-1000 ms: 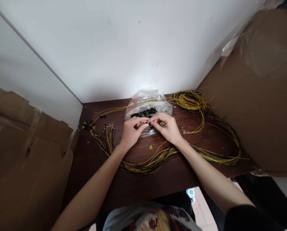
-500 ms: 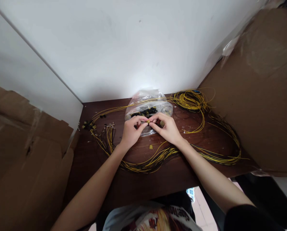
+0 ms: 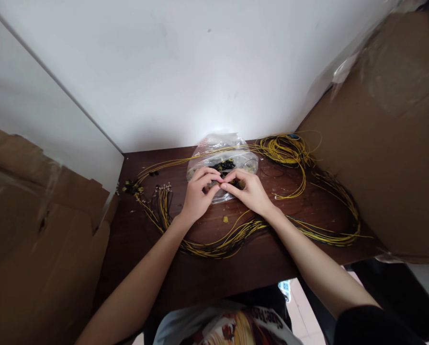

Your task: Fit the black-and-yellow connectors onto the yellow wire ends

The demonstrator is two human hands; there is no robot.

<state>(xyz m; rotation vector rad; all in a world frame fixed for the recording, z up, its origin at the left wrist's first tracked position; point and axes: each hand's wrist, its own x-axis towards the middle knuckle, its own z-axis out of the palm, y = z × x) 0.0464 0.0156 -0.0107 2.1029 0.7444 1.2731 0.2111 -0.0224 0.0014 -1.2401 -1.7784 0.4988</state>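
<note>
My left hand [image 3: 199, 195] and my right hand [image 3: 248, 192] meet fingertip to fingertip above a clear plastic bag [image 3: 219, 140]. Both are closed in a pinch. The small round yellow part seen between them half a second ago is now covered by my fingers. Inside the opened bag lie many small black and yellow pieces [image 3: 226, 166]. A single small yellow cap-like piece [image 3: 225, 219] rests on the dark brown table [image 3: 214, 278], just nearer to me than my hands.
A long bundle of yellow and black wires [image 3: 214, 250] curves under my forearms. Coiled yellow wires [image 3: 284, 151] lie at the back right. At the left are wire ends with metal tips [image 3: 164, 188] and dark connectors [image 3: 132, 187]. Cardboard [image 3: 390, 143] stands on both sides, with a white wall behind.
My fingertips have closed together over the small yellow part, hiding it. The left fingers have shifted slightly, and more of the black pieces in the bag show. Everything else is still.
</note>
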